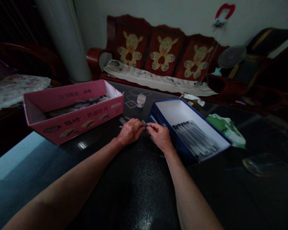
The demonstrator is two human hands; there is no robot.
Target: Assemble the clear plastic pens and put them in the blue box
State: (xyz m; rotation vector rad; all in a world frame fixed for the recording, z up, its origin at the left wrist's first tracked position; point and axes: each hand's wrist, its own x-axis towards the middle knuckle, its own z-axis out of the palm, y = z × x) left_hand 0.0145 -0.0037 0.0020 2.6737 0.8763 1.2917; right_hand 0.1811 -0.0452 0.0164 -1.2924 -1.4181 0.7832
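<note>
My left hand and my right hand meet over the dark table, both closed in a pinch. Between their fingertips is a small, thin pen part with a dark end, mostly hidden by the fingers. A few translucent pen pieces lie on the table just beyond my left hand. Close to my right hand stands a blue box with a white inside. In it lie many slim pens side by side, with pale barrels and dark ends.
At left stands a pink carton with thin loose pieces inside. A small white tub sits between the boxes. Beyond the blue box are a tissue box and a green-white plastic packet. A wooden sofa lies behind the table.
</note>
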